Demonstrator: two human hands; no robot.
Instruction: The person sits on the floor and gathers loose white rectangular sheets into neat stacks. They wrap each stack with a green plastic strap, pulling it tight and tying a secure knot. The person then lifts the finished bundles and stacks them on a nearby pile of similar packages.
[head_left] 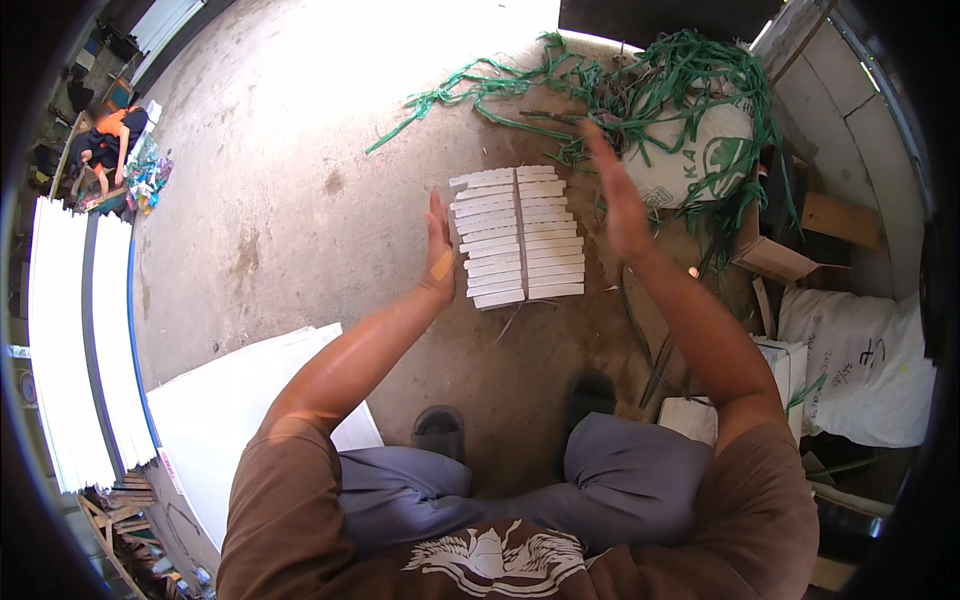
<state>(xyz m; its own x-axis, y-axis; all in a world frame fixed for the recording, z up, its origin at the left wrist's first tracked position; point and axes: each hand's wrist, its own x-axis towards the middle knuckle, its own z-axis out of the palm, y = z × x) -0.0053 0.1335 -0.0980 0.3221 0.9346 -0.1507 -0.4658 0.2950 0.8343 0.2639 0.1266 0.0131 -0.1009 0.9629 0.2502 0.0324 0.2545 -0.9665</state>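
On the floor in front of me lies a bundle of white strips [485,240], stacked in a column, with a thin brown-grey tie running across their middle. A loose tail of the tie trails off at the near end. My left hand [439,250] is held upright along the bundle's left side, fingers stretched; whether it touches the strips I cannot tell. On the other side my right hand [620,200] is raised with straight fingers, apart from the bundle. Neither hand holds anything.
Tangled green strapping [690,70] lies over a white sack [700,150] at the far right. Cardboard [775,258] and another white sack [860,350] stand at my right. White sheets [230,400] lie at my left, beside a tall white stack [60,340]. Another person [110,135] bends down far left.
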